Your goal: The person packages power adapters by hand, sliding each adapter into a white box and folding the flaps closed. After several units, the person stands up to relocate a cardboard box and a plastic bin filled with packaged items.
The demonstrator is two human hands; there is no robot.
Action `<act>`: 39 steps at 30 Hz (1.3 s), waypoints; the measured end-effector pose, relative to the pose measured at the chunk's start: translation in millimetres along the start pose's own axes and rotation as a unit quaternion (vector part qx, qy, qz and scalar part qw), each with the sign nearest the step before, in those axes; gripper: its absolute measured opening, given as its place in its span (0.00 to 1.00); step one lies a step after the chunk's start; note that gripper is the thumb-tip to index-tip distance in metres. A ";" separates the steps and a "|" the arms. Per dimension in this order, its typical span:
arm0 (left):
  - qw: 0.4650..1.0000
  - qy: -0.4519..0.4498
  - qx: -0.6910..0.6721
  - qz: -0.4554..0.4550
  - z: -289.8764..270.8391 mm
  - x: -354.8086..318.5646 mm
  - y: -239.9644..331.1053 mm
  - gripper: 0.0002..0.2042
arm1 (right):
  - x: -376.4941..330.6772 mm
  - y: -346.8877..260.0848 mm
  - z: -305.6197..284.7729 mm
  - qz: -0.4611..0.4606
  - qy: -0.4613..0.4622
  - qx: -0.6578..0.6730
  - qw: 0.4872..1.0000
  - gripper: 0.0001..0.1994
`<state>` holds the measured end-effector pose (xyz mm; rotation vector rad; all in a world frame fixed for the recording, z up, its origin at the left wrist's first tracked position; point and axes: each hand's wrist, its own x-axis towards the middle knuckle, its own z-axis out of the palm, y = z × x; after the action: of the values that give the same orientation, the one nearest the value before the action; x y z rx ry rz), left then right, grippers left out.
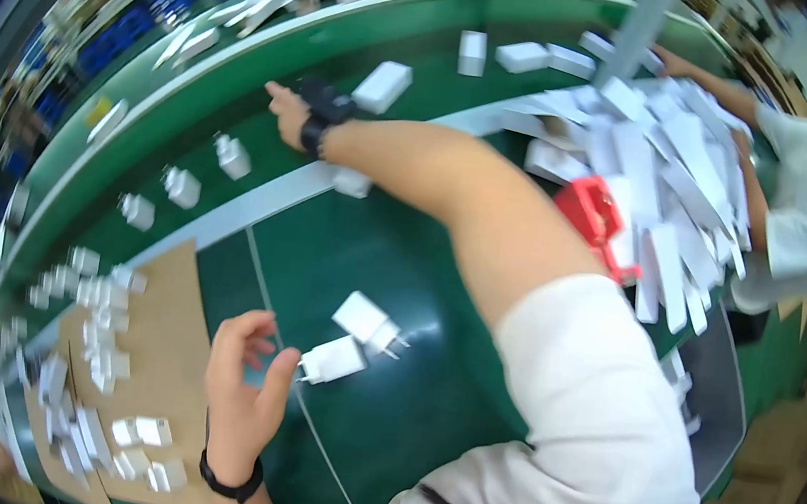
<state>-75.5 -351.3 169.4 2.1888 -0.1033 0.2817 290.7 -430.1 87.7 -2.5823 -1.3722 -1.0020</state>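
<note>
The green work table fills most of the view, with a raised conveyor band curving along its far side. At the right lies a big heap of flat white carton blanks, and a red tool rests against its near edge. A brown cardboard sheet at the lower left carries a scatter of small white chargers.

The person's right hand is stretched far across to the conveyor, fingers extended and flat, clasping nothing, just beside a white box. The left hand hovers over the table edge with fingers loosely curled and spread, empty, its thumb nearly touching a white plug adapter. A second adapter lies just behind it, prongs pointing right.

These adapters look light, rigid and smooth-sided, probably a little slippery; the flat plastic body seems the sound place to pinch, leaving the metal prongs alone. The white box appears light and easily dented, best taken by its long sides.

The outstretched right arm crosses above the table centre and partly blocks reach toward the heap. Three more chargers stand spaced along the conveyor. Another person's arm works at the heap's far right.
</note>
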 end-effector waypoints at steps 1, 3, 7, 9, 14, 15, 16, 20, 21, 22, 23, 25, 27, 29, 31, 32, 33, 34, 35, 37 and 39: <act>0.999 0.009 0.023 -0.021 -15.2 -10.6 -0.7 0.18 | 17.8 -48.3 -29.2 -0.134 -0.162 -0.172 0.962 0.07; 0.998 0.023 -0.057 -0.017 2.4 -1.6 28.4 0.15 | -6.4 -10.5 -34.2 -0.078 -0.225 -0.203 0.950 0.06; 0.996 -0.022 -0.032 0.081 32.6 27.3 62.7 0.12 | -22.3 31.0 -78.8 0.008 -0.126 -0.034 0.991 0.08; 0.987 0.013 -0.042 0.152 52.4 54.7 65.5 0.09 | -17.8 30.1 -136.3 0.032 -0.066 0.013 0.997 0.09; 0.940 0.075 0.072 0.326 154.5 171.8 81.6 0.20 | -50.7 70.4 -354.6 0.161 0.203 0.112 0.959 0.15; 0.956 -0.012 0.107 0.274 177.7 189.2 85.5 0.23 | -70.1 63.5 -388.2 0.167 0.235 0.133 0.948 0.13; 0.963 -0.036 0.121 0.238 203.1 197.3 90.8 0.26 | -88.6 59.4 -409.0 0.202 0.220 0.213 0.930 0.13; 0.945 -0.032 0.210 0.249 251.7 223.3 94.0 0.22 | -157.4 82.4 -425.9 0.199 0.231 0.368 0.878 0.15; 0.938 -0.060 0.223 0.258 254.3 229.2 86.1 0.18 | -168.6 85.2 -423.5 0.198 0.236 0.368 0.878 0.15; 0.931 -0.087 0.238 0.265 252.1 235.0 76.7 0.15 | -176.1 85.7 -420.4 0.245 0.227 0.386 0.860 0.13; 0.930 -0.097 0.217 0.280 251.4 233.0 77.6 0.11 | -187.8 88.7 -418.3 0.297 0.213 0.398 0.842 0.11; 0.946 -0.014 0.117 0.300 245.5 229.6 80.4 0.12 | -199.6 88.8 -411.7 0.312 0.225 0.451 0.805 0.14; 0.934 0.079 0.029 0.346 221.8 220.1 91.8 0.13 | -204.0 85.1 -396.2 0.343 0.279 0.597 0.669 0.13; 0.940 0.131 -0.049 0.310 190.0 202.3 115.1 0.16 | -216.6 80.8 -380.2 0.323 0.238 0.698 0.593 0.14; 0.972 0.062 -0.157 0.165 144.6 181.0 125.4 0.15 | -210.6 56.8 -371.9 0.341 0.170 0.766 0.518 0.15; 0.960 0.022 -0.254 0.117 127.1 168.5 131.6 0.14 | -200.1 38.8 -368.3 0.352 0.158 0.778 0.497 0.16; 0.934 -0.017 -0.349 0.071 112.3 159.2 131.5 0.14 | -192.0 31.1 -359.1 0.313 0.104 0.815 0.476 0.17; 0.945 -0.068 -0.311 0.078 99.6 152.6 117.7 0.16 | -182.8 19.5 -350.9 0.315 0.079 0.833 0.449 0.17; 0.947 -0.058 -0.307 0.078 87.3 140.4 114.0 0.16 | -169.3 5.3 -340.8 0.311 0.054 0.850 0.421 0.17; 0.842 -0.079 -0.532 -0.024 67.3 113.9 110.6 0.21 | -146.3 -21.3 -323.0 0.308 0.066 0.864 0.392 0.17; 0.807 -0.126 -0.576 -0.037 37.4 99.8 92.5 0.22 | -130.8 -39.5 -306.6 0.281 0.057 0.890 0.355 0.17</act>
<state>11.2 -433.3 244.7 0.9856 -0.2581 -0.1261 49.9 -602.1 246.1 -0.7963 -0.4389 0.5003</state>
